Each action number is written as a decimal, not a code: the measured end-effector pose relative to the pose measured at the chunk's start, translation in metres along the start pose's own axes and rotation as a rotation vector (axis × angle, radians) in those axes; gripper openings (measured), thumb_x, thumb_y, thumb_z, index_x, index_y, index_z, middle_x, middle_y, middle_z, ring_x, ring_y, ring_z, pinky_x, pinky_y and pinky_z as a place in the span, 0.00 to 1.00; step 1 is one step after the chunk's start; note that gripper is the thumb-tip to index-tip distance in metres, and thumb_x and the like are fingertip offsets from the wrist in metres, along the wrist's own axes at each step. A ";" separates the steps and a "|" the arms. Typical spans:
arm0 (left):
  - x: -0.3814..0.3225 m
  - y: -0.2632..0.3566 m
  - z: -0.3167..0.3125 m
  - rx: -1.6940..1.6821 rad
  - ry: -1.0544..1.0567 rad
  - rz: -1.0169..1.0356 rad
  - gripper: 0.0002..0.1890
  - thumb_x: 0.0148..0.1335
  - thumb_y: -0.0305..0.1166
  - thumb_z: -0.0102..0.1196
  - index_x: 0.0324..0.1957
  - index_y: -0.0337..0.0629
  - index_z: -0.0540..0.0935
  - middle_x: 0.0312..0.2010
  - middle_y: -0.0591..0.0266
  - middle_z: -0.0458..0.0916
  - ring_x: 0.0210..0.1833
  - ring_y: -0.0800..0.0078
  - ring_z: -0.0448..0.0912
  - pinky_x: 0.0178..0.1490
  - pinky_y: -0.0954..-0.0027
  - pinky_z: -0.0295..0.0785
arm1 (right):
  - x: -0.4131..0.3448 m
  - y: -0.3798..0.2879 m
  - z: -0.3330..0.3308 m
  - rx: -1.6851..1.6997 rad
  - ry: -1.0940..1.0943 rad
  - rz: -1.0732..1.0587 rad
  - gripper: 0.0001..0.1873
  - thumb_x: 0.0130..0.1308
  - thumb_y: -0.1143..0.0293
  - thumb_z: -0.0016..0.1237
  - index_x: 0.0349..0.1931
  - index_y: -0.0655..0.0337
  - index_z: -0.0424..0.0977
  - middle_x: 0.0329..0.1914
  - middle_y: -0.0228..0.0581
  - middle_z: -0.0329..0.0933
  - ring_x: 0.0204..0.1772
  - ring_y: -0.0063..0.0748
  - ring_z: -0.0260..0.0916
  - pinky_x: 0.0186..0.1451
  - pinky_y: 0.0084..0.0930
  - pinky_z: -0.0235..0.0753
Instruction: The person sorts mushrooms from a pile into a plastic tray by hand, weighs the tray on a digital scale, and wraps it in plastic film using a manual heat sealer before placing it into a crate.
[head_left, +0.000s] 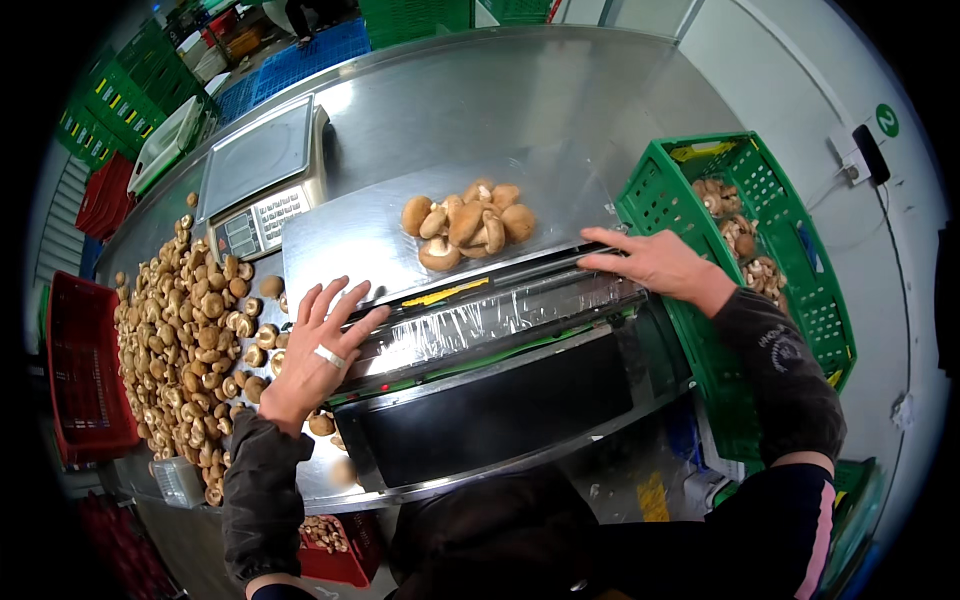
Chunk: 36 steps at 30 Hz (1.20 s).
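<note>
Brown shiitake-like mushrooms (466, 225) sit in a small heap on the flat metal plate (330, 240) of a film-wrapping machine (495, 409); clear film shows around them. On the plate's near side lies a roll of clear plastic film (517, 307), beside a dark bar with a yellow strip. My left hand (322, 341), wearing a light band on one finger, spreads its fingers over the bar's left end. At the opposite end, my right hand (656, 262) reaches over the bar, thumb and fingers apart. Neither hand shows anything clearly gripped.
Loose mushrooms (180, 330) cover the steel table's left side, near a digital scale (259, 169) and a clear plastic tray (178, 482). A green crate (645, 187) with mushroom packs (739, 236) stands right. Red crates (75, 322) are left and below.
</note>
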<state>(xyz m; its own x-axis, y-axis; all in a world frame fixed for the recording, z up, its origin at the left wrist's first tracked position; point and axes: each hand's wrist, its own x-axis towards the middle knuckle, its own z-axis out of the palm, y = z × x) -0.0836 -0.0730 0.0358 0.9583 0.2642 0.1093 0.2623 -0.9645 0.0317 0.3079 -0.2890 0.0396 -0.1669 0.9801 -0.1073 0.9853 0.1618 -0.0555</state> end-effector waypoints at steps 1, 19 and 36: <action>0.005 0.004 0.002 -0.035 0.027 0.045 0.21 0.45 0.25 0.60 0.46 0.51 0.79 0.57 0.61 0.71 0.61 0.56 0.66 0.63 0.53 0.61 | -0.001 -0.002 0.002 0.040 0.042 -0.031 0.17 0.58 0.69 0.51 0.50 0.48 0.71 0.66 0.29 0.62 0.39 0.38 0.77 0.37 0.30 0.76; 0.128 -0.061 0.057 -0.798 0.227 -0.659 0.28 0.62 0.51 0.51 0.49 0.32 0.78 0.61 0.44 0.65 0.65 0.59 0.65 0.64 0.66 0.60 | 0.176 0.023 0.004 0.344 0.528 0.239 0.27 0.67 0.47 0.39 0.47 0.65 0.71 0.56 0.51 0.66 0.57 0.43 0.67 0.60 0.37 0.65; -0.024 0.132 0.048 -1.169 0.195 -0.770 0.10 0.73 0.34 0.38 0.41 0.36 0.69 0.24 0.65 0.70 0.19 0.83 0.67 0.21 0.78 0.63 | -0.031 -0.142 0.047 1.313 0.330 0.705 0.13 0.69 0.65 0.42 0.41 0.68 0.69 0.33 0.39 0.75 0.32 0.24 0.72 0.34 0.21 0.75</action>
<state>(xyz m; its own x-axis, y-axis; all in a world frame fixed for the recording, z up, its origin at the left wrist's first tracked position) -0.0663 -0.2064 -0.0102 0.5644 0.8051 -0.1825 0.3689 -0.0482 0.9282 0.1718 -0.3476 0.0039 0.4983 0.8212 -0.2781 0.1002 -0.3732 -0.9223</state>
